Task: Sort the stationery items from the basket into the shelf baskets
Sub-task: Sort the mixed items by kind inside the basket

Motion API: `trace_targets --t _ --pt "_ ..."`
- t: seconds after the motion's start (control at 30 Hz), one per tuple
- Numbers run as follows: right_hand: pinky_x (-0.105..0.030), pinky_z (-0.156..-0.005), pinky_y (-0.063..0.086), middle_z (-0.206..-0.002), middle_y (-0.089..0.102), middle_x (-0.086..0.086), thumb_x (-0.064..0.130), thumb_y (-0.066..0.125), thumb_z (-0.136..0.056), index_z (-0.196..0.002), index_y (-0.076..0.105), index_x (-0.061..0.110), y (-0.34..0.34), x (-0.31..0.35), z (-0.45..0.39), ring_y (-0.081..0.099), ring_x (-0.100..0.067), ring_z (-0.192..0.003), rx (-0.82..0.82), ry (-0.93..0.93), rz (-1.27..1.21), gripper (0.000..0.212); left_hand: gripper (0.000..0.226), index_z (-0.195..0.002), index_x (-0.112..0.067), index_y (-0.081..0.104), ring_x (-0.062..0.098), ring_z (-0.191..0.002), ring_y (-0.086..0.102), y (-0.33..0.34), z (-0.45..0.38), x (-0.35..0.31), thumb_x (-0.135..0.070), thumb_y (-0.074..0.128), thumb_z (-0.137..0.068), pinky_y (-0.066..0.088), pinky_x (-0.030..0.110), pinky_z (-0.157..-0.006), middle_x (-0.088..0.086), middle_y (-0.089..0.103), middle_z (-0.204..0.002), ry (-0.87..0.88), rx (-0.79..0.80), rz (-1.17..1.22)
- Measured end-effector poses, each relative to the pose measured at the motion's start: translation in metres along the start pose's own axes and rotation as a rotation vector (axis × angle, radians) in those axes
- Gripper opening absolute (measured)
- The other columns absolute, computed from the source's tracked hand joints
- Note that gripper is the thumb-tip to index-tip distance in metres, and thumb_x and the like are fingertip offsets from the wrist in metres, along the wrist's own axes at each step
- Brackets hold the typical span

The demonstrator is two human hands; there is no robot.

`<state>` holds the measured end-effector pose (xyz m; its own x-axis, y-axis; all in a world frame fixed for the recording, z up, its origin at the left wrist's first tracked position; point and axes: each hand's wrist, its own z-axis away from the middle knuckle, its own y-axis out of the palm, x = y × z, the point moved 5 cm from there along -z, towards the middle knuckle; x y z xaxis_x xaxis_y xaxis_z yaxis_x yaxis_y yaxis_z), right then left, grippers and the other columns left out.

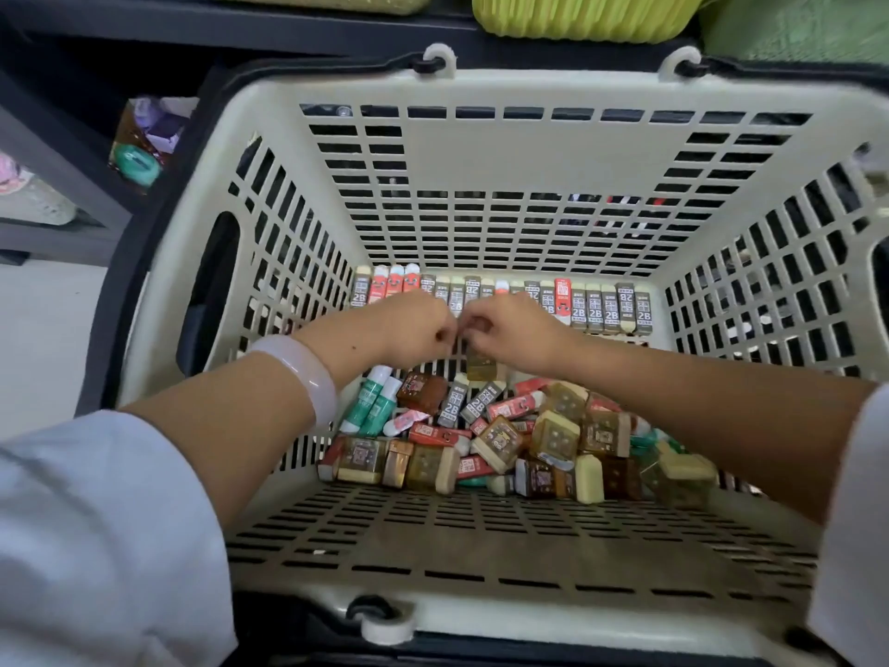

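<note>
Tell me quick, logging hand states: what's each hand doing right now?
Left hand: fingers curled, contents cannot be told.
Right hand: fingers curled, contents cannot be told.

Cream slotted basket [505,151]: upright eraser row [596,305] along far wall, loose eraser pile [505,440] nearer.

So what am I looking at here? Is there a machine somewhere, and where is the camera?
No machine: a person works with bare hands, and the single camera sits on their head, looking down. Both arms reach into a cream plastic basket. Along its far wall stands a neat row of erasers; nearer lies a loose pile of erasers in brown, red, grey and green wrappers. The left hand and right hand meet over the middle with curled fingers, and seem to pinch a small yellowish piece between them. Green shelf baskets wait above.
</note>
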<state>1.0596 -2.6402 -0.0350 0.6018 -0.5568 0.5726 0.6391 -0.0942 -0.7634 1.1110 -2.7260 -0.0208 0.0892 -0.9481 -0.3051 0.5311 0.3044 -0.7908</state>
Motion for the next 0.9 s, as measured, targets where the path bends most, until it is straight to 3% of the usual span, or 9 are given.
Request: trace_targets --t 0.2,0.3,0.37,0.47,0.53,0.6,0.7,0.8,0.9 --pt "-0.029 -0.091 0.040 -0.109 0.054 0.001 0.022 0.056 -0.089 -0.109 0.065 0.020 0.004 -0.004 0.037 0.046 -0.011 -0.099 0.287 -0.221 0.294 0.022 0.024 -0.113 -0.014 0.059 0.017 -0.080 0.054 0.039 0.001 -0.024 -0.016 0.053 -0.090 0.039 0.022 -0.069 -0.002 0.051 -0.088 0.118 0.128 -0.072" --pt "-0.034 -0.097 0.038 -0.127 0.042 -0.002 0.029 0.057 -0.088 -0.122 0.057 0.029 0.010 -0.006 0.041 0.038 -0.016 -0.114 0.271 -0.338 0.722 0.034 0.043 -0.132 -0.022 0.046 0.019 -0.093 0.057 0.049 0.002 -0.018 -0.018 0.053 -0.090 0.045 0.027 -0.077 0.003 0.051 -0.103 0.101 0.213 -0.126" --pt "-0.036 -0.098 0.037 -0.134 0.038 -0.006 0.025 0.062 -0.085 -0.127 0.053 0.030 0.006 -0.014 0.040 0.037 -0.022 -0.118 0.229 -0.272 0.895 0.043 0.039 -0.129 -0.022 0.047 0.022 -0.102 0.054 0.054 0.002 -0.015 -0.021 0.053 -0.090 0.046 0.033 -0.086 0.004 0.049 -0.111 0.085 0.239 -0.191" --pt "-0.026 -0.077 0.043 -0.114 0.045 -0.003 0.024 0.055 -0.090 -0.123 0.056 0.025 0.005 -0.017 0.041 0.043 -0.016 -0.101 0.239 -0.267 0.746 0.033 0.013 -0.101 -0.018 0.051 0.020 -0.089 0.051 0.055 -0.001 -0.017 -0.022 0.055 -0.089 0.044 0.031 -0.079 -0.006 0.044 -0.083 0.084 0.172 -0.134" --pt "-0.021 -0.072 0.041 -0.104 0.049 0.001 0.027 0.048 -0.093 -0.119 0.057 0.021 0.012 -0.014 0.040 0.047 -0.012 -0.097 0.330 -0.260 0.609 0.028 0.012 -0.094 -0.018 0.049 0.021 -0.091 0.050 0.054 -0.001 -0.018 -0.021 0.058 -0.087 0.042 0.032 -0.079 -0.003 0.047 -0.082 0.076 0.111 -0.034" --pt "-0.025 -0.079 0.046 -0.097 0.054 0.000 0.027 0.048 -0.093 -0.117 0.057 0.014 0.019 -0.013 0.036 0.054 -0.015 -0.098 0.431 -0.227 0.552 0.029 0.023 -0.108 -0.014 0.056 0.024 -0.103 0.049 0.057 -0.001 -0.022 -0.020 0.060 -0.086 0.041 0.032 -0.085 0.006 0.057 -0.099 0.060 0.070 0.056" --pt "-0.027 -0.069 0.039 -0.077 0.047 0.003 0.032 0.052 -0.091 -0.117 0.053 0.008 0.021 -0.015 0.033 0.050 -0.016 -0.080 0.537 -0.149 0.542 0.035 0.040 -0.124 -0.014 0.054 0.027 -0.108 0.048 0.066 -0.003 -0.029 -0.020 0.062 -0.085 0.043 0.033 -0.086 0.013 0.056 -0.111 0.029 0.029 0.082" --pt "-0.028 -0.073 0.044 -0.094 0.056 0.000 0.030 0.058 -0.088 -0.126 0.042 0.009 0.024 -0.023 0.036 0.052 -0.018 -0.085 0.563 -0.018 0.559 0.046 0.026 -0.110 -0.015 0.056 0.028 -0.099 0.050 0.066 -0.002 -0.031 -0.018 0.062 -0.084 0.043 0.032 -0.077 0.006 0.047 -0.093 0.010 -0.042 0.096" --pt "-0.030 -0.080 0.050 -0.104 0.062 -0.008 0.029 0.057 -0.088 -0.115 0.055 0.005 0.027 -0.030 0.036 0.061 -0.024 -0.094 0.615 0.012 0.553 0.036 0.013 -0.095 -0.010 0.055 0.023 -0.098 0.046 0.063 0.000 -0.031 -0.012 0.062 -0.083 0.034 0.028 -0.070 0.003 0.049 -0.082 0.011 -0.080 0.175"
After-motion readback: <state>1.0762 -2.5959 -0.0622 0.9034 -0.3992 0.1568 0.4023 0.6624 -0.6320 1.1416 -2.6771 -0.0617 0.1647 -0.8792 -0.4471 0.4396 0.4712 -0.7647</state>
